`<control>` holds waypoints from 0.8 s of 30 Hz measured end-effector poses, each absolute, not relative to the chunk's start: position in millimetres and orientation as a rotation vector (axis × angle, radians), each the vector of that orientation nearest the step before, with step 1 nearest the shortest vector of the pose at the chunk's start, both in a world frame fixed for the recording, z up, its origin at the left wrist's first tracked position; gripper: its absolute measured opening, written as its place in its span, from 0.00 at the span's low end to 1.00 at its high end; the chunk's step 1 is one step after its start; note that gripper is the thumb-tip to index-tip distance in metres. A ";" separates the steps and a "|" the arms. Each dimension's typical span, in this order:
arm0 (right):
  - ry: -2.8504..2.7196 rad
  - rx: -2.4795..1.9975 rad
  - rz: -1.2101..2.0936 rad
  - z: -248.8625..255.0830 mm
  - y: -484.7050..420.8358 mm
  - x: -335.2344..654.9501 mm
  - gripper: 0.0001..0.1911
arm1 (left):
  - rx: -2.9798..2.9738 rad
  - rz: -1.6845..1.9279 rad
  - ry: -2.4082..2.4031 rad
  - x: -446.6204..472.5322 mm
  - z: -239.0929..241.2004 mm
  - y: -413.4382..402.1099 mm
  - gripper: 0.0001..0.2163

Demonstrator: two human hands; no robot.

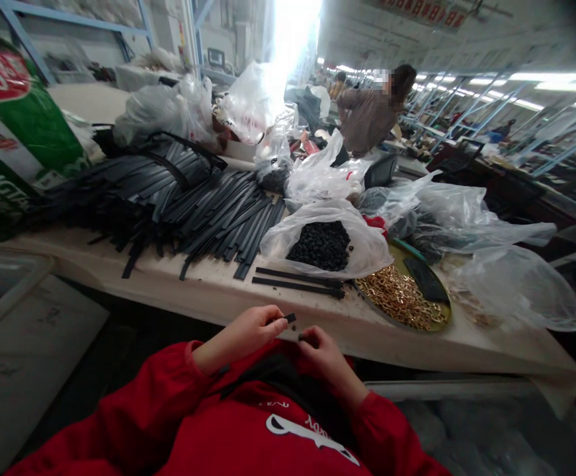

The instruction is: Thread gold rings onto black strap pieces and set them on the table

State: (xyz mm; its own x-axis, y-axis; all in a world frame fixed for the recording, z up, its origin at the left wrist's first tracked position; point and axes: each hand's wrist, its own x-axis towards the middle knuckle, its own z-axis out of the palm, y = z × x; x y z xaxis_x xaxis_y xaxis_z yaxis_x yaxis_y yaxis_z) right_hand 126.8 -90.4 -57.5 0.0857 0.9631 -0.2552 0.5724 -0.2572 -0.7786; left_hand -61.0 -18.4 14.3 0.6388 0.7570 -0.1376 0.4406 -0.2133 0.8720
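My left hand (pixel 262 324) is closed, thumb against fingers, on a black strap (pixel 290 318) whose short end sticks out toward the right. A little lower, my right hand (pixel 323 347) pinches a small dark piece (pixel 307 339) that I cannot make out. Both hands are close together over my lap at the table's front edge, with a narrow gap between them. Two black straps (pixel 297 283) lie side by side on the table just beyond. Past them sits an opened plastic bag of small black pieces (pixel 321 246). To its right, a round tray (pixel 444 316) carries many gold metal fittings (pixel 399 297) and a dark flat object (pixel 424 279).
Piles of black straps (pixel 208 215) cover the table's left side. A green printed bag (pixel 24 145) stands at far left. Clear plastic bags (pixel 516 284) crowd the right and back. White bins (pixel 34 357) flank me below the table (pixel 208 291). A person (pixel 370 116) bends over farther back.
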 end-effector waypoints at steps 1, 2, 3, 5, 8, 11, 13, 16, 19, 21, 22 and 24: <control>-1.394 -1.817 1.125 -48.7 -89.5 130.2 0.08 | 1.861 0.363 0.951 -57.0 14.4 -16.9 0.15; -1.235 -1.723 1.224 -39.7 -88.4 133.6 0.10 | 1.867 0.336 0.944 -52.5 14.9 -14.9 0.15; -1.041 -1.602 1.331 -31.0 -87.0 136.7 0.11 | 1.872 0.316 0.934 -47.3 15.8 -12.5 0.15; -0.641 -1.341 1.492 -16.4 -83.1 141.5 0.13 | 1.875 0.311 0.917 -35.6 18.3 -6.4 0.14; -0.364 -1.164 1.540 -6.0 -72.9 144.6 0.13 | 1.881 0.327 0.905 -17.0 20.6 5.1 0.13; -0.380 -1.182 1.506 -8.2 -59.4 146.6 0.14 | 1.912 0.328 0.909 -1.3 18.2 16.8 0.13; -0.473 -1.267 1.444 -12.5 -50.6 149.2 0.15 | 1.949 0.320 0.921 6.8 14.1 23.2 0.12; -0.596 -1.429 1.332 -16.5 -39.6 154.5 0.19 | 2.020 0.278 0.973 16.5 6.5 30.0 0.12; -0.661 -1.516 1.334 -16.2 -32.8 159.8 0.20 | 2.074 0.241 1.007 24.1 0.5 33.9 0.11; -0.699 -1.530 1.374 -15.9 -30.6 162.9 0.21 | 2.104 0.232 1.003 27.8 -1.9 35.7 0.11; -0.716 -1.529 1.382 -16.4 -30.1 164.3 0.21 | 2.115 0.232 0.999 29.2 -2.7 36.6 0.11; -0.750 -1.516 1.369 -18.6 -30.0 166.6 0.21 | 2.119 0.241 0.992 31.2 -3.9 38.4 0.11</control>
State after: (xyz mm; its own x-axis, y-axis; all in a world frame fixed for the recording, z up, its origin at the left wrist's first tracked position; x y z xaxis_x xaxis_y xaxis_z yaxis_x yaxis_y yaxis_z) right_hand 166.6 -30.0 -18.6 0.1926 0.8942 -0.4042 -0.1407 -0.3825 -0.9132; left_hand 31.2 38.4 -3.9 0.6791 0.7202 -0.1422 0.5747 -0.4010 0.7134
